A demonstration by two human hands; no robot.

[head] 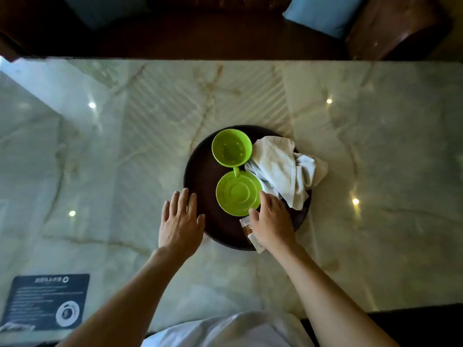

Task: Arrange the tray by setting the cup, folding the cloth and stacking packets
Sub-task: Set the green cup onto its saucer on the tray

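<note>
A round dark tray (pixel 200 176) lies on the marble table. On it stands a green cup (pixel 231 147), upright with its handle toward me, and just nearer lies a green saucer (pixel 238 192). A crumpled white cloth (pixel 283 169) covers the tray's right side and hangs over its rim. Packets (pixel 246 227) lie at the tray's near edge, partly hidden under my right hand (pixel 271 221). That hand's thumb and forefinger touch the saucer's near right rim. My left hand (pixel 181 219) lies flat with straight fingers at the tray's left rim.
The marble table (pixel 112 146) stretches wide on both sides of the tray. A dark printed card (pixel 47 301) lies at the near left corner. Beyond the far edge stands a dark sofa with a blue cushion (pixel 323 13).
</note>
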